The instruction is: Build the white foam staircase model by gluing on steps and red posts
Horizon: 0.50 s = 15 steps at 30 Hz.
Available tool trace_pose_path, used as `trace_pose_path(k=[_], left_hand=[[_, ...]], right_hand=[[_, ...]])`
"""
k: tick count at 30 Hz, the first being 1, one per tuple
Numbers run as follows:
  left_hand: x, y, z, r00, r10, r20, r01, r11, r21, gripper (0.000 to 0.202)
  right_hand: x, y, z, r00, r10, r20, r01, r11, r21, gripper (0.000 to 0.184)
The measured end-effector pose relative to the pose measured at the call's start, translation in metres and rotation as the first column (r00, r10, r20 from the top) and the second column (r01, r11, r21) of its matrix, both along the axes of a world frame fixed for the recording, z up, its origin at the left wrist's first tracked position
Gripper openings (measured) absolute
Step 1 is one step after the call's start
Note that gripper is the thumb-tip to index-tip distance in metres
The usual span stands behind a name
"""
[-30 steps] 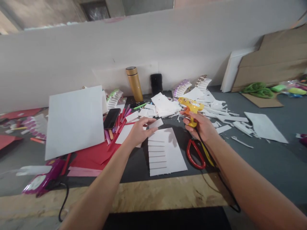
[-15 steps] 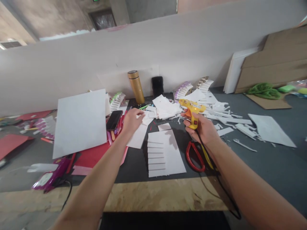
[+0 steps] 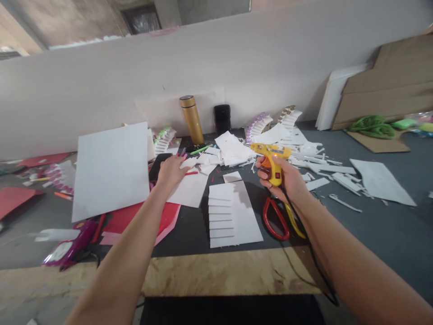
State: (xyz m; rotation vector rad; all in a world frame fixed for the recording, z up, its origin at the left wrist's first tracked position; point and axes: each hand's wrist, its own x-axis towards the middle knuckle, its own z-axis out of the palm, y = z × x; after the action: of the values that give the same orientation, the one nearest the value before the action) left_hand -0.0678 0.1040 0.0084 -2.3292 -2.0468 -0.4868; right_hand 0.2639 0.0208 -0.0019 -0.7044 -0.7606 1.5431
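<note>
My right hand (image 3: 288,181) is closed round the grip of a yellow glue gun (image 3: 269,153), held above the dark mat with its nozzle pointing left and its black cord trailing back along my arm. My left hand (image 3: 172,171) reaches out to a heap of small white cut pieces (image 3: 207,160), its fingers bent down onto one small white piece (image 3: 188,163) beside a black phone (image 3: 157,166) and several pink pens. Between my hands lies a white sheet with stepped strips (image 3: 230,212), and a loose white rectangle (image 3: 232,177) sits at its top.
Red-handled scissors (image 3: 275,217) lie under my right wrist. A large white board (image 3: 111,169) rests on red paper (image 3: 135,216) at the left, near a purple glue gun (image 3: 69,249). A gold flask (image 3: 191,119) stands at the back wall. White offcuts (image 3: 324,169) litter the right; cardboard (image 3: 389,85) leans far right.
My left hand put the white rectangle down above the stepped sheet, then moved left and away to the heap of white pieces. My right hand kept the glue gun almost still.
</note>
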Motion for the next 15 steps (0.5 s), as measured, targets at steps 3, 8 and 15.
trace_pose_path(k=[3,8,15], left_hand=[[0.016,-0.021,0.009,0.982,-0.056,0.182,0.021,0.981,0.191,0.038],[0.077,-0.076,0.018,0.795,-0.575,0.192,0.431,0.759,0.489,0.029],[0.109,-0.101,0.0,0.754,-0.656,0.044,0.501,0.616,0.609,0.035]], right_hand=[[-0.005,-0.003,0.002,1.0,-0.019,0.002,0.019,1.0,0.02,0.026],[-0.022,-0.014,0.003,0.99,-0.097,0.103,0.092,0.995,0.047,0.033],[-0.035,-0.019,-0.008,0.984,-0.029,0.173,0.02,0.998,0.054,0.035]])
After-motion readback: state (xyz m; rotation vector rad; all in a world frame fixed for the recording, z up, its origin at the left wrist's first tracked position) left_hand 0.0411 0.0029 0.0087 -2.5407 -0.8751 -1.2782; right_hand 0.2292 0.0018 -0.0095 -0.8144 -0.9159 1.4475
